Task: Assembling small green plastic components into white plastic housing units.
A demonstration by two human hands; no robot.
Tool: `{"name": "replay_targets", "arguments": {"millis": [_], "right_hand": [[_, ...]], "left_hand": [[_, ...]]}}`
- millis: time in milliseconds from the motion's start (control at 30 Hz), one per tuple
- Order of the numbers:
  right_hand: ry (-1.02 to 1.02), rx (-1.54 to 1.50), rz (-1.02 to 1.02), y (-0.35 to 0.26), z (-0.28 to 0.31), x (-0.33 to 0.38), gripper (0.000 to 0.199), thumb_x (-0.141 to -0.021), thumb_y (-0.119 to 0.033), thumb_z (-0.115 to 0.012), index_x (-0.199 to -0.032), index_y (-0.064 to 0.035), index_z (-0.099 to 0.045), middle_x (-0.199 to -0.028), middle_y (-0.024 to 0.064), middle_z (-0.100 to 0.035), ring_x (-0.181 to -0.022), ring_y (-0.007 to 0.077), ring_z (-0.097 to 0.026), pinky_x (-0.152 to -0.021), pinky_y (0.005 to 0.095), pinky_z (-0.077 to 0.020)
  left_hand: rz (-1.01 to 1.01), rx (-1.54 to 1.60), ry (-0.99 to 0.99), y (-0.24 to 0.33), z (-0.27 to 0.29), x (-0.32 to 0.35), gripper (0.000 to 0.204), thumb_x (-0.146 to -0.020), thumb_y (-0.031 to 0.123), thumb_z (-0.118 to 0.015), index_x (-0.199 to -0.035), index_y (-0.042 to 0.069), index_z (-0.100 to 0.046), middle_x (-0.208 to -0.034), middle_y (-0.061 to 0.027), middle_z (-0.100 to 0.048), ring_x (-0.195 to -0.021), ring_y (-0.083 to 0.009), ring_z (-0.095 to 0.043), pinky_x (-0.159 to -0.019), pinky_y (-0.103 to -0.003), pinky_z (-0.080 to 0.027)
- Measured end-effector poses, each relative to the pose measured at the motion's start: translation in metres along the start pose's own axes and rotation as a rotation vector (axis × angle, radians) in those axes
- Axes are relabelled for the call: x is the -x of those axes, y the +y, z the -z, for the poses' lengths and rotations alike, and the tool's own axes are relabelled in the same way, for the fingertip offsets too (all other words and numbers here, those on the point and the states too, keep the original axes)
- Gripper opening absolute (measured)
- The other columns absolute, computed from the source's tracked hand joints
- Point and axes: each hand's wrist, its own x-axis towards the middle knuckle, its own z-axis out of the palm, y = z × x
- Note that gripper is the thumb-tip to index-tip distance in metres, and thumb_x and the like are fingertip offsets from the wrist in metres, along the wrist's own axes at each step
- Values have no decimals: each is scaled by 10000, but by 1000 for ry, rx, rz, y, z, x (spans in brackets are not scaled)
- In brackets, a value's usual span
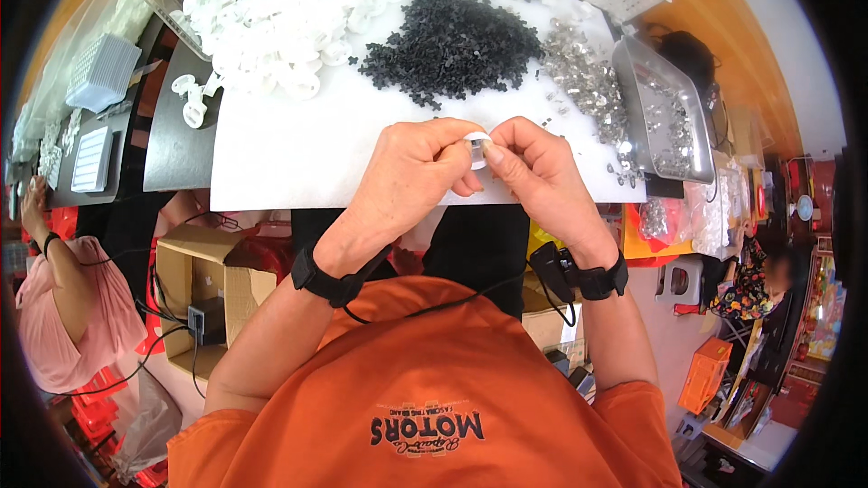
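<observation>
Small white piece [478,146], one: sitting between left hand [418,163] and right hand [540,165] above the near edge of the desk [289,146], both grips pinching it narrowly. Steady, even pressure is probably suiting so small a part, black parts pile [457,41] lying beyond.

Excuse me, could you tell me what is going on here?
The person's left hand and right hand hold a small white part above the near side of a white work surface. Farther back lie piles of white pieces and black pieces, with small shiny pieces to their right.
</observation>
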Motion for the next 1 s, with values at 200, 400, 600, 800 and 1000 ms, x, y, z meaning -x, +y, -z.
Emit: {"name": "replay_targets", "arguments": {"millis": [200, 400, 600, 800, 1000], "right_hand": [[-6, -22, 25, 9, 0, 2, 147, -930, -130, -541, -834, -21, -518, -697, -54, -457, -652, 31, -373, -556, 201, -347], [-25, -116, -8, 3, 1, 4, 132, -930, -137, -542, -865, -22, -537, -734, -54, -484, -681, 26, -396, -584, 190, -356], [-18, -92, 20, 8, -2, 2, 160, -934, -149, -538, -839, -21, -520, -712, -53, -463, -649, 32, -374, -551, 200, -338], [-11, -39, 27, 12, -3, 2, 168, -931, -154, -545, -833, -19, -524, -699, -62, -463, -634, 30, -375, -536, 200, -337], [-35, -140, -7, 6, 3, 5, 159, -927, -164, -565, -859, -21, -552, -720, -64, -499, -658, 12, -406, -558, 185, -359]], "left_hand": [[9, 26, 17, 0, -2, 3, 255, -874, 53, -449, -1003, -38, -649, -693, -82, -642, -640, -97, -619, -611, -231, -510], [-27, 62, -13, 1, -1, 5, 225, -913, 87, -484, -1019, -38, -638, -745, -69, -638, -641, -96, -610, -585, -224, -503], [-40, 25, -17, -2, -1, 3, 213, -937, 118, -500, -1011, -37, -625, -753, -48, -616, -611, -85, -579, -553, -219, -481], [-43, -10, -3, -3, -2, 4, 203, -932, 98, -489, -997, -36, -627, -749, -47, -615, -604, -80, -577, -551, -220, -481], [-44, 132, -68, 2, 5, 6, 233, -909, 59, -467, -1045, -43, -627, -784, -67, -638, -638, -98, -609, -605, -217, -512]]}}
